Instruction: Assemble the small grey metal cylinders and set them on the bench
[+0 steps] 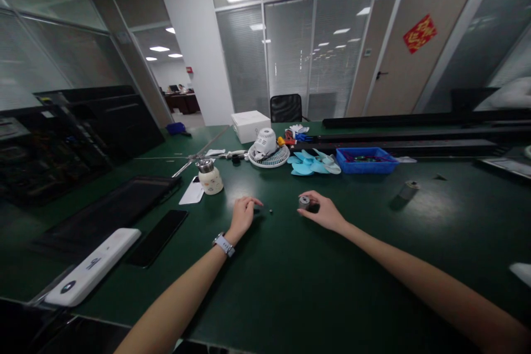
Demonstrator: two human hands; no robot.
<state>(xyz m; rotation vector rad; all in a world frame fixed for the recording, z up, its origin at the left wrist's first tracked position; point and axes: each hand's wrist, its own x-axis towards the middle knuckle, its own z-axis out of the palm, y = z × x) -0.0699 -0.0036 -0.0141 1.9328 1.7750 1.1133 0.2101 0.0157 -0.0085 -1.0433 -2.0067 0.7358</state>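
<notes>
My right hand rests on the green table with its fingers pinched round a small grey cylindrical part. My left hand, with a watch at the wrist, lies on the table with curled fingers whose tips touch the surface near a tiny dark screw. Whether the left fingers hold anything is hidden. Behind the hands lie a white fan body on its grille and light blue fan blades.
A blue tray of small parts stands at the back right, with a small grey part to its right. A cream bottle, a black phone, a white device and a black tablet lie left. A white box sits farther back.
</notes>
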